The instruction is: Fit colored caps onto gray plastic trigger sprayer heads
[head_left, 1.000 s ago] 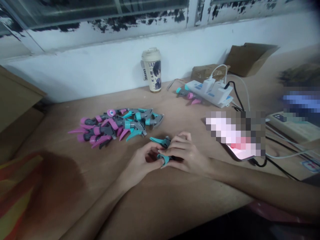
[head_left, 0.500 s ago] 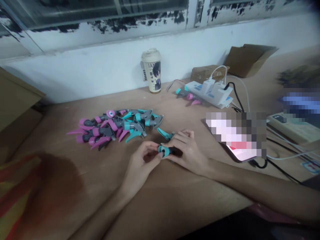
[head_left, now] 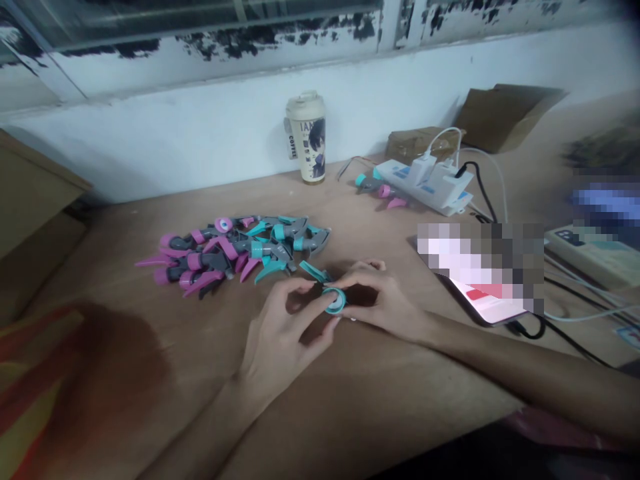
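A trigger spray head (head_left: 334, 301) with a teal screw collar is between my two hands, its open collar turned toward me. A pale disc shows inside the collar. My right hand (head_left: 375, 293) grips the spray head's body, covering most of it, while the teal trigger sticks out at the upper left. My left hand (head_left: 287, 320) is closed in on the collar, index fingertip pressed at its opening and thumb just below the rim. Beyond my hands lies a pile of grey spray heads (head_left: 235, 250) with pink or teal collars and triggers.
A cream coffee cup (head_left: 309, 140) stands against the wall. Behind my right hand are a white power strip (head_left: 425, 183) with plugs and cables, two more spray heads (head_left: 375, 188) and a phone (head_left: 470, 287). Cardboard boxes (head_left: 505, 117) sit at the back right.
The spray head has turned so its collar opening faces me more fully. My left index finger has moved from the collar's side onto its opening, and a pale disc now shows there.
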Available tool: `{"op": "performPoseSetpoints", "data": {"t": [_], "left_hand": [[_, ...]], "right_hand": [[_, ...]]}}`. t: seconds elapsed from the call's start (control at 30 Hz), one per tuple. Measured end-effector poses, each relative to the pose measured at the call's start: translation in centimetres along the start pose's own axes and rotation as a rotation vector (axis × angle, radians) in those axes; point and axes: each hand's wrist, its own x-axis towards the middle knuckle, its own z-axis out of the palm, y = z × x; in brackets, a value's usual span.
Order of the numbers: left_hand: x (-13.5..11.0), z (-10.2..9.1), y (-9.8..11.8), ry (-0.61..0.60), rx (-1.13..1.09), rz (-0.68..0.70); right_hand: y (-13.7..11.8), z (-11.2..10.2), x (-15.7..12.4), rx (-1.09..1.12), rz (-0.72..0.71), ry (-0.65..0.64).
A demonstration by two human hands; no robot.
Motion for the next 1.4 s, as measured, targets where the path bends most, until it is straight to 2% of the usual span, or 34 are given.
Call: {"op": "performPoseSetpoints", "data": {"t": [0.3, 0.67, 0.8, 1.17, 1.4], "left_hand": [[0.6, -0.1, 0.8, -0.064, 0.103, 0.065], [0.7, -0.1, 1.4, -0.096, -0.008, -0.106], [0.7, 0.2, 1.4, -0.092, 0.012, -0.119], [0.8, -0.4, 1.6, -0.141, -0.099, -0.148], [0.9, -0.6, 1.0, -0.156, -0.028, -0.083]], "right_hand": [[0.6, -0.3, 0.0, 0.059, 0.001, -0.033], [-0.6, -0.1, 0.2, -0.084, -0.040, -0.080], [-0.5, -0.1, 0.3, -0.090, -0.048, -0.090], [-0.5, 0.0, 0.4, -0.105, -0.078, -0.113], [-0.6, 0.1, 0.5, -0.114, -0.087, -0.133]]}}
